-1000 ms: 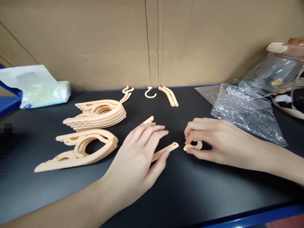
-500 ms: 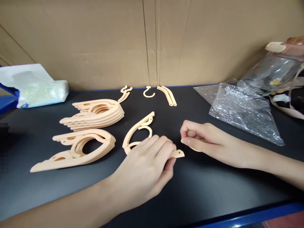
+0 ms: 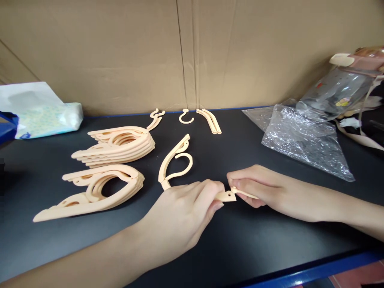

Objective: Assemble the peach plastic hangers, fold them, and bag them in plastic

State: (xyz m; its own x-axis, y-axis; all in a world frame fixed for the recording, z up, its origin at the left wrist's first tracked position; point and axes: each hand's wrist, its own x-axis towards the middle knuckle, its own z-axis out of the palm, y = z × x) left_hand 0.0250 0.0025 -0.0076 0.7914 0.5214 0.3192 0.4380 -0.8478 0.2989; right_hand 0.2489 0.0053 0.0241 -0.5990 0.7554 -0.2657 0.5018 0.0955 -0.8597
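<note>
My left hand (image 3: 183,216) is closed round one arm of a peach plastic folding hanger (image 3: 174,160), whose tip pokes out between my fingers near the middle of the black table (image 3: 240,240). My right hand (image 3: 255,188) pinches a small peach hook piece (image 3: 244,194) and holds it against that tip. The rest of the hanger, with its curved loop, stands up behind my left hand.
Two stacks of folded peach hangers (image 3: 117,146) (image 3: 96,188) lie at the left. Loose hooks (image 3: 186,116) and arm pieces (image 3: 210,120) sit by the cardboard wall. A crumpled clear plastic bag (image 3: 300,140) and a clear bottle (image 3: 339,92) are at the right, a tissue pack (image 3: 45,116) far left.
My left hand gripped the hanger arm and drew it toward me, tilting the hanger up. My right hand lifted the small hook piece and brought it to the arm's tip.
</note>
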